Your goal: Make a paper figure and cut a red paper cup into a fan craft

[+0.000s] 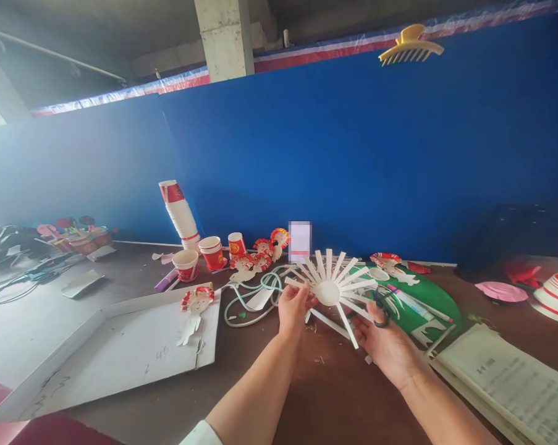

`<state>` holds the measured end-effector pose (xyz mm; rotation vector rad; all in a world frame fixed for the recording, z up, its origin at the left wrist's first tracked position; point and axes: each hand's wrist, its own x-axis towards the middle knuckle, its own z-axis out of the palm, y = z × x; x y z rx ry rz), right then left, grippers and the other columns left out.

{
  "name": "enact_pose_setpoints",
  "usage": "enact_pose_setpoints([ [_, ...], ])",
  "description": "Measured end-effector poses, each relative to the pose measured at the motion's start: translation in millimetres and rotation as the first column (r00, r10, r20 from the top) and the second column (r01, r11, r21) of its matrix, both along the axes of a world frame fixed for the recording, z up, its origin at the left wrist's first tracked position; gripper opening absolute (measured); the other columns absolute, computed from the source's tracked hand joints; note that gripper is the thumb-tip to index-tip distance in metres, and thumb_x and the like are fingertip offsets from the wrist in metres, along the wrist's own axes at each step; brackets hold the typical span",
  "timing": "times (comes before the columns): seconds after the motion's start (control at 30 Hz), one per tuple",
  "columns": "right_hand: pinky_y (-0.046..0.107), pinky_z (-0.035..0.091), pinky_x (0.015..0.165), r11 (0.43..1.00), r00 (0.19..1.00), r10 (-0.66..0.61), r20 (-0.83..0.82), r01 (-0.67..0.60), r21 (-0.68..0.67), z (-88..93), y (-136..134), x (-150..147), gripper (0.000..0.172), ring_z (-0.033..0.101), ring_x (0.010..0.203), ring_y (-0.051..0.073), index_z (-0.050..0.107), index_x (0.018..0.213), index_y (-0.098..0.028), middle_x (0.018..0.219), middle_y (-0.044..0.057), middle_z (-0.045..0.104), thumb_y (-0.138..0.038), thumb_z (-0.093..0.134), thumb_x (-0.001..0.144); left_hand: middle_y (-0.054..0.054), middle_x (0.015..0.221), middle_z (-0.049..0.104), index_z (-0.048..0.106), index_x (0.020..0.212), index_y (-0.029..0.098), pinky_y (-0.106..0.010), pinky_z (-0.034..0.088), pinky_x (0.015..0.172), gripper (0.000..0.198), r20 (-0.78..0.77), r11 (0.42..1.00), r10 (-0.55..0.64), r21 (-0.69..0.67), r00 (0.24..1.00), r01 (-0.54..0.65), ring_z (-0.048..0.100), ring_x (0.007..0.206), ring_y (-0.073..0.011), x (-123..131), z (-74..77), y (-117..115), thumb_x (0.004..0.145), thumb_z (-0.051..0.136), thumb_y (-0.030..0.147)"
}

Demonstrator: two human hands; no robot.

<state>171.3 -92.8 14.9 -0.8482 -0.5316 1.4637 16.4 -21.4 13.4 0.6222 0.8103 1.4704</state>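
Observation:
A white paper cup cut into strips (328, 293) is spread out like a sun above the table, its round base in the middle. My left hand (293, 309) pinches its strips at the left side. On the opposite side, my right hand (390, 346) is closed around small scissors (380, 310) with black handles; their blades are hard to make out. The fingers of that hand are close to the lower right strips, and I cannot tell whether they touch them. One strip points down between the two hands.
A white box lid (135, 346) lies left, with a cut-paper figure (198, 303) on its edge. Behind stand stacked paper cups (181, 216) and a coiled pale cable (251, 303). To the right are a green round mat (427, 303) with pens and an open book (505, 377).

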Motion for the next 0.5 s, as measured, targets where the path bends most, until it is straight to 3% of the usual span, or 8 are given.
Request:
enact_pose_setpoints([
  [0.13,0.021,0.048,0.051,0.99,0.989,-0.131,0.068,0.134,-0.035,-6.6,4.8,-4.8,0.028,0.059,0.063,0.012,0.068,0.091,-0.023,0.079,-0.003,0.07,-0.029,0.079,0.067,0.001,0.059,0.058,0.05,0.064,0.015,-0.027,0.054,0.063,0.045,-0.034,1.0,0.004,0.002,0.999,-0.004,0.059,0.057,-0.0109,5.0,1.1,-2.5,0.054,0.084,0.042],
  [0.27,0.025,0.051,0.049,0.978,0.977,-0.206,0.047,0.207,-0.019,-9.5,7.8,-3.4,0.03,0.061,0.061,0.014,0.067,0.09,-0.023,0.075,-0.001,0.069,-0.043,0.076,0.068,0.0,0.06,0.059,0.049,0.064,0.015,-0.028,0.054,0.064,0.044,-0.024,0.999,0.034,0.014,0.999,-0.034,0.06,0.058,-0.0116,4.0,0.1,0.3,0.054,0.084,0.042],
  [0.37,0.022,0.051,0.05,0.971,0.972,-0.236,-0.019,0.234,-0.054,-9.5,8.2,-0.3,0.032,0.062,0.064,0.014,0.066,0.088,-0.025,0.075,-0.001,0.07,-0.048,0.075,0.069,0.001,0.06,0.058,0.049,0.065,0.015,-0.028,0.054,0.064,0.044,0.006,0.998,0.052,0.031,0.999,-0.052,0.06,0.058,-0.011,0.2,-1.4,3.8,0.056,0.083,0.042],
  [0.5,0.028,0.055,0.063,0.987,0.987,-0.157,-0.027,0.156,-0.042,-7.7,5.8,-1.7,0.038,0.065,0.082,0.019,0.068,0.096,-0.023,0.089,0.003,0.071,-0.052,0.072,0.071,0.0,0.06,0.059,0.049,0.066,0.015,-0.026,0.053,0.064,0.044,0.054,0.998,0.055,0.029,0.997,-0.057,0.059,0.057,-0.01,-1.3,-3.4,6.1,0.057,0.084,0.041],
])
